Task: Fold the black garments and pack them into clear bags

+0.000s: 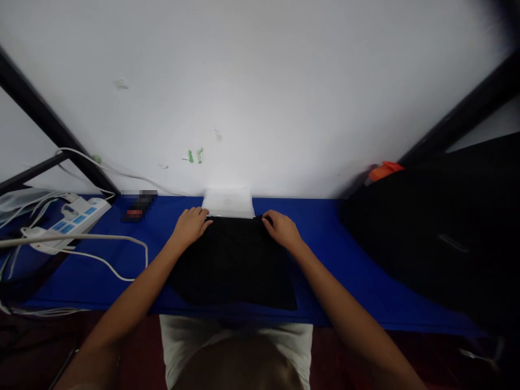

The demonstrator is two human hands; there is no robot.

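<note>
A piece of black cloth (235,260) lies spread on the blue tabletop, its far edge toward the wall. What kind of garment or cloth it is, I cannot make out. My left hand (192,225) grips the cloth's far left corner, thumb and fingers closed there. At the far right corner, my right hand (282,228) pinches the same edge between thumb and fingers. Just beyond that edge, between both hands, a flat white sheet or packet (228,202) rests near the wall; the cloth meets or covers its near side.
On the left are a white power strip (73,225) with cables and a dark, blurred-out object (140,207). A large black fabric item (426,227) covers the right end, with something orange (385,170) behind it. The blue tabletop (325,260) meets a white wall.
</note>
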